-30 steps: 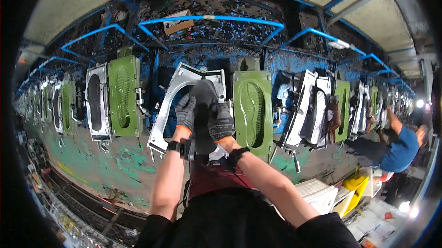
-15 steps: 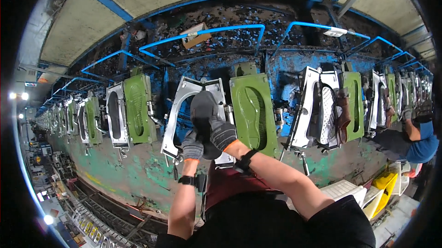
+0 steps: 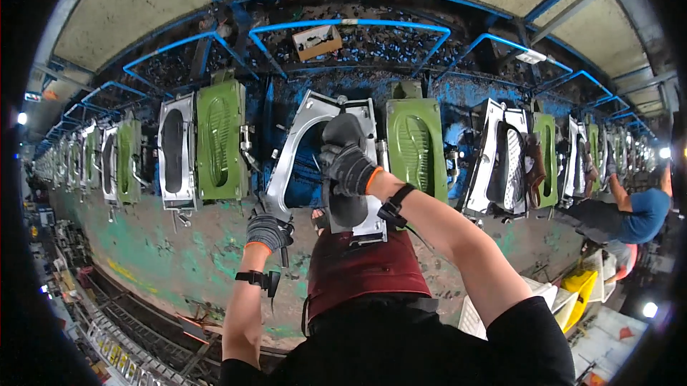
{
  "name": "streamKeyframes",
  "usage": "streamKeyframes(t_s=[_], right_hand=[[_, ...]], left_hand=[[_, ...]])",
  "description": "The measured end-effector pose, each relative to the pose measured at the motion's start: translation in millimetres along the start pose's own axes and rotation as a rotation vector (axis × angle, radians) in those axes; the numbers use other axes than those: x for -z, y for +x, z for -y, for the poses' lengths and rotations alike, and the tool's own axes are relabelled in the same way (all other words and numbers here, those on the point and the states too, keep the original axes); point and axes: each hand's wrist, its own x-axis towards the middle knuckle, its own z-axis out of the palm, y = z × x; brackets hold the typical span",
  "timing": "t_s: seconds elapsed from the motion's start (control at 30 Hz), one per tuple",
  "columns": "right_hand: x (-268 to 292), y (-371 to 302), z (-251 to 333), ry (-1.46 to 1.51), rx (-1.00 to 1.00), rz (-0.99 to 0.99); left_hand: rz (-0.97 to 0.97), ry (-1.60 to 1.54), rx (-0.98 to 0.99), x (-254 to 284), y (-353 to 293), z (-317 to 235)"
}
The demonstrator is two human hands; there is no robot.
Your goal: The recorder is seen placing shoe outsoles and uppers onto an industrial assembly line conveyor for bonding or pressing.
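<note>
My right hand, in a dark grey glove, is closed around the middle of a dark grey shoe sole. The sole stands lengthwise over the right part of a silver mold frame with a sole-shaped opening. At that frame's lower left corner is my left hand, gloved alike, its fingers curled at a latch with a dark handle; the fingertips are partly hidden. Just right of the frame lies a green mold half with a ribbed sole-shaped hollow.
Another silver frame and green mold half stand to the left. On the right, a frame holds a white-dotted sole beside a brown shoe upper. Blue rails run behind. A co-worker bends at the far right.
My left hand has left the sole and moved down and left to the frame's corner latch. My right hand still holds the sole. The view has shifted, so the molds appear displaced.
</note>
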Motion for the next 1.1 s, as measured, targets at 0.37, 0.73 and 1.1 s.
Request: streamKeyframes(t_s=[0.37,0.73,1.1], right_hand=[[14,3,28,0.034,-0.182,0.256],[-45,-79,187,0.276,-0.819,-0.075],[-22,-124,189,0.416,-0.749,0.028]], left_hand=[[0.192,-0.293,-0.356,-47,-56,-51],[-0.704,-0.404,-0.587,66,132,-177],[-0.437,0.037,-0.547,17,122,-205]])
